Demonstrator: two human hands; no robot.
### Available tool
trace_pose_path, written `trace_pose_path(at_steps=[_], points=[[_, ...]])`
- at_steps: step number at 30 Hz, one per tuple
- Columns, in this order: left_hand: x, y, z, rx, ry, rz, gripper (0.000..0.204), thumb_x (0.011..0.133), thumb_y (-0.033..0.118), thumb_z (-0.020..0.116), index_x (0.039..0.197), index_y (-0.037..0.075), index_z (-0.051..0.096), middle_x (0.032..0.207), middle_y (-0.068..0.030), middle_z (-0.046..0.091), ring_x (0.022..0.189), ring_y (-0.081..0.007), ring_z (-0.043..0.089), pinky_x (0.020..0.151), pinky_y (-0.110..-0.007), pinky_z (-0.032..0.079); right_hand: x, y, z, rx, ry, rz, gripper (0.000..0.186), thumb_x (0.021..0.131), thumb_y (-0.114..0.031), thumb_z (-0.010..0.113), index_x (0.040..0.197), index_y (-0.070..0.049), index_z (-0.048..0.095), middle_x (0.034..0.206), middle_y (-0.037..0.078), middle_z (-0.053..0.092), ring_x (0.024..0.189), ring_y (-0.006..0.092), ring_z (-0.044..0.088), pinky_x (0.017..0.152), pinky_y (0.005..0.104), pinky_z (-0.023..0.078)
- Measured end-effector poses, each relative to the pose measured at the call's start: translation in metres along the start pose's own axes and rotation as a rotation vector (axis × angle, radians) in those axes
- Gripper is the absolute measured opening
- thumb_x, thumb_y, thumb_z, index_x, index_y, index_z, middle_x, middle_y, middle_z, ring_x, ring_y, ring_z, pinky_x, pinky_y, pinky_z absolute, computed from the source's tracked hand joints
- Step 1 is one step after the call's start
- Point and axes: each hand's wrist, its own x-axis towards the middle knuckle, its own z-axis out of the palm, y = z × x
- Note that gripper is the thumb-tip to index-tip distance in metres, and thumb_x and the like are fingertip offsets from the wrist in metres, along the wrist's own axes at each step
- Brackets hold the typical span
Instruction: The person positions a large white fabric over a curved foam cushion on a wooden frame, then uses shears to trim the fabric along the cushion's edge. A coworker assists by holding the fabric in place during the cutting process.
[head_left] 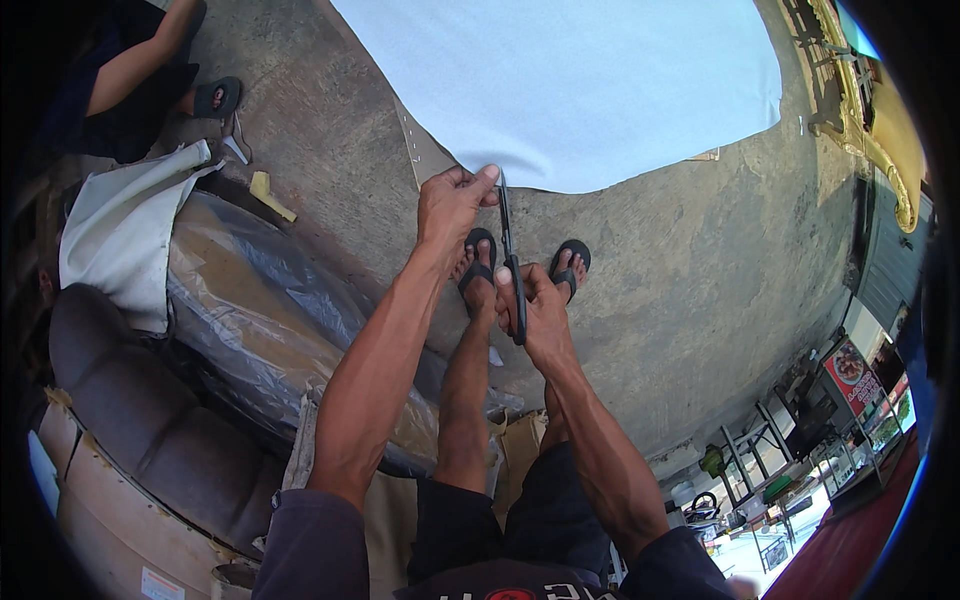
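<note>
A large pale blue sheet of fabric (580,90) spreads out ahead of me, its near edge curving just past my feet. The fingers of my left hand (455,205) pinch that edge at its near left, where the cloth puckers slightly. Black-handled scissors (514,275) are gripped in my right hand (540,315), with my thumb and fingers about the handles. Their long dark blades point away from me, the tips right beside my left fingertips at the fabric's edge. Whether cloth lies between the blades is too small to tell.
To my left lie a plastic-wrapped padded piece (265,300), a white cloth (125,235) and a dark brown cushion (150,410). Another person's arm (140,65) and sandalled foot show at the far left. A gold carved frame (885,165) stands far right on the concrete floor (690,260).
</note>
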Motion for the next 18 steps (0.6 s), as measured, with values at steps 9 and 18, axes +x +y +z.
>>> trace_pose_path(at_steps=[9,18], points=[[-0.002,0.004,-0.004,-0.032,-0.016,-0.053,0.035,0.087,0.042,0.085,0.088,0.009,0.072,0.080,-0.0002,0.067,0.078,-0.0115,0.061,0.074,-0.031,0.044,0.011,0.030,0.060,0.027,0.177,-0.107,0.054,0.098,-0.054,0.069,0.102,-0.002,0.056,0.078,0.004,0.060,0.065,0.0105,0.056,0.059,0.0269,0.046],[0.000,0.009,-0.010,0.090,-0.038,-0.071,0.042,0.087,0.046,0.084,0.090,0.005,0.075,0.081,-0.0038,0.069,0.080,-0.0142,0.065,0.076,-0.032,0.050,0.011,0.033,0.089,0.220,0.254,-0.087,0.051,0.100,-0.051,0.069,0.105,-0.002,0.053,0.075,0.000,0.055,0.059,0.0071,0.052,0.052,0.0240,0.043]])
